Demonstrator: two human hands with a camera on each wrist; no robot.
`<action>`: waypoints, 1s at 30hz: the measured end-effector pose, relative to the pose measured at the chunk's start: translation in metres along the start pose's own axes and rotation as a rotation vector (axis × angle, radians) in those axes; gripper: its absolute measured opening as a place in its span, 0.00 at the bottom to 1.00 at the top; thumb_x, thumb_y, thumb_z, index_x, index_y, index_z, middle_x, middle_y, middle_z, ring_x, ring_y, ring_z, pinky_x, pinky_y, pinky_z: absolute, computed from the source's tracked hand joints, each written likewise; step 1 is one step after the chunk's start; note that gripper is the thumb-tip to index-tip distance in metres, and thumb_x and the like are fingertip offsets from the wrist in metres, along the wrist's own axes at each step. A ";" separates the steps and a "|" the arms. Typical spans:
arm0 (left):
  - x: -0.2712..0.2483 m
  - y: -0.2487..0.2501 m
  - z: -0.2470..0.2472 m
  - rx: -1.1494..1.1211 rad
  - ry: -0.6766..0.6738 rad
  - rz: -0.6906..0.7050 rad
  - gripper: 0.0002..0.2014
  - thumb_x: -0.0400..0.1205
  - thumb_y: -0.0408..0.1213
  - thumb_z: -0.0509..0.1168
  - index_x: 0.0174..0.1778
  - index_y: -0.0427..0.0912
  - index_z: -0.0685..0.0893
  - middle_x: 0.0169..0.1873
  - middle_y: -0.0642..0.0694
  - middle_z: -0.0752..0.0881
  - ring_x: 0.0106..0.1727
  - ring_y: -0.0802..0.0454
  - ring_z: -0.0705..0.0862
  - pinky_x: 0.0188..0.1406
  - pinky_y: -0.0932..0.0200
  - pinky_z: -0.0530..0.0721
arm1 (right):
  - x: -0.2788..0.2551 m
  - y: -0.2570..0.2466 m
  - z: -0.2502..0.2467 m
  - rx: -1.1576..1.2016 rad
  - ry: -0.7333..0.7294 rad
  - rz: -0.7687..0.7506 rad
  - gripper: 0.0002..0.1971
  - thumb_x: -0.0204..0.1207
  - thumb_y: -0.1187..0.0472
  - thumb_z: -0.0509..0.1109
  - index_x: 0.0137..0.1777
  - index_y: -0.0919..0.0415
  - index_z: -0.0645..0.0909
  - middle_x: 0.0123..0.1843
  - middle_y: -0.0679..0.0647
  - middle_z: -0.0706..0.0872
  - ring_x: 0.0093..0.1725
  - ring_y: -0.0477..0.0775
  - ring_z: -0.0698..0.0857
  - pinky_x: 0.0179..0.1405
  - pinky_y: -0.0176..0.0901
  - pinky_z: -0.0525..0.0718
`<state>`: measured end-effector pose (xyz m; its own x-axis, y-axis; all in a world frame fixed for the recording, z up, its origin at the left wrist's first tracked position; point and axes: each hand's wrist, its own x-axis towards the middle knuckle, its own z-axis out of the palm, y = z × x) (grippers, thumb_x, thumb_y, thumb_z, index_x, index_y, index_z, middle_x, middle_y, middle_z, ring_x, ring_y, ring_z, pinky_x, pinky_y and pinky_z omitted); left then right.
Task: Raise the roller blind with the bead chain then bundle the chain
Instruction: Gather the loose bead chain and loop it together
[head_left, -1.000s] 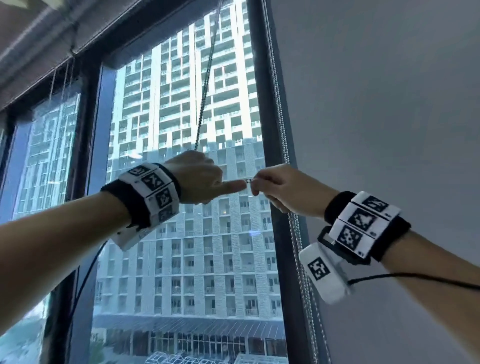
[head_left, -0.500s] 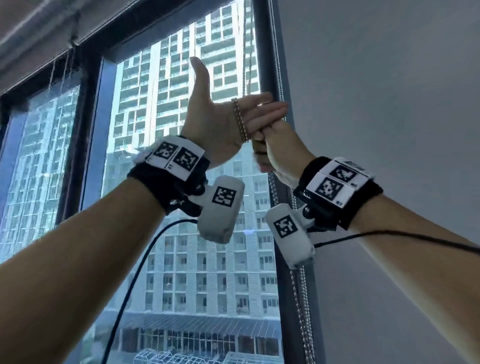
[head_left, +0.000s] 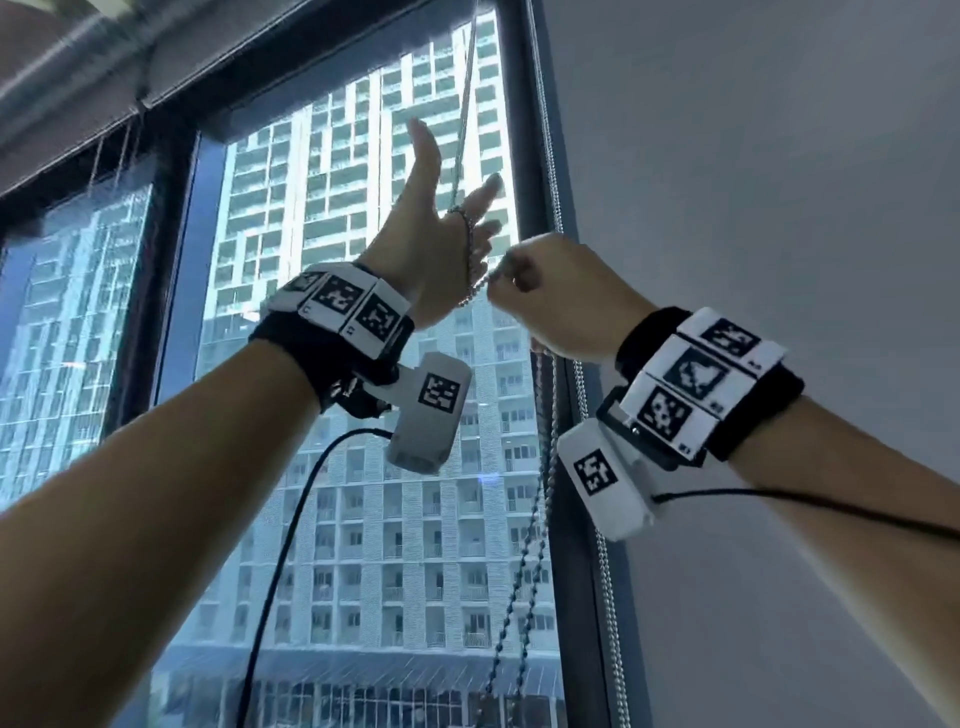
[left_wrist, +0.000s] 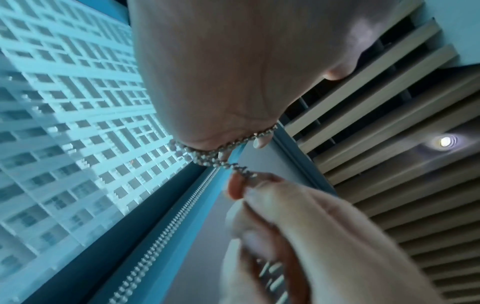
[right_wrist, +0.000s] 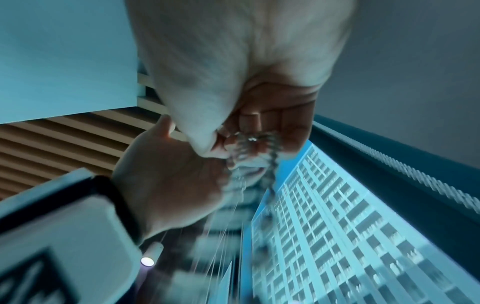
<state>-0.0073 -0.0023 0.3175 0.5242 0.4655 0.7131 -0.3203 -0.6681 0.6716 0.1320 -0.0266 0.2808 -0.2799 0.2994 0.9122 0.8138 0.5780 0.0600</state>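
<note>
My left hand (head_left: 431, 239) is raised before the window, thumb up and fingers straight. The metal bead chain (head_left: 470, 254) comes down from above and is looped round those fingers across the palm. My right hand (head_left: 550, 296) is just right of it and pinches the chain between thumb and fingertips. The rest of the chain hangs slack below my right hand (head_left: 519, 571). In the left wrist view the chain (left_wrist: 207, 158) runs from the left palm (left_wrist: 221, 82) to the right fingertips (left_wrist: 259, 191). The right wrist view is blurred, with the chain (right_wrist: 270, 164) in my right hand's pinch.
The blind's hem (head_left: 291, 62) sits high at the top of the window. A second bead chain (head_left: 602, 571) hangs along the dark window frame (head_left: 571, 597). A grey wall (head_left: 779, 156) is to the right. Wrist camera cables trail under both forearms.
Both hands rose from chest height. In the last half second my right hand drew away down and right from the left fingers, pulling the chain across the left palm.
</note>
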 end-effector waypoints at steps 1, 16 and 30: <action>-0.001 0.001 -0.002 -0.002 -0.006 -0.004 0.51 0.67 0.79 0.33 0.82 0.54 0.61 0.84 0.37 0.56 0.84 0.42 0.57 0.82 0.41 0.54 | 0.004 0.001 -0.001 -0.008 0.018 -0.015 0.16 0.84 0.57 0.62 0.40 0.68 0.81 0.29 0.50 0.78 0.24 0.45 0.76 0.26 0.34 0.75; -0.002 0.012 -0.007 -0.187 -0.071 -0.021 0.51 0.67 0.79 0.46 0.75 0.40 0.68 0.65 0.42 0.80 0.69 0.44 0.77 0.75 0.46 0.72 | 0.031 0.002 0.007 -0.044 0.373 -0.489 0.09 0.77 0.57 0.72 0.52 0.60 0.90 0.44 0.46 0.90 0.36 0.22 0.72 0.45 0.18 0.68; -0.004 0.021 0.008 0.480 0.060 -0.056 0.56 0.66 0.79 0.36 0.81 0.40 0.60 0.74 0.37 0.74 0.70 0.40 0.73 0.78 0.33 0.59 | 0.032 0.001 -0.002 -0.502 0.257 -0.278 0.15 0.83 0.49 0.63 0.59 0.54 0.88 0.48 0.60 0.92 0.45 0.63 0.89 0.42 0.45 0.81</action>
<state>-0.0099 -0.0230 0.3274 0.4791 0.5313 0.6987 0.1141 -0.8269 0.5506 0.1254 -0.0178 0.3107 -0.4350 -0.0392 0.8996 0.8855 0.1624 0.4353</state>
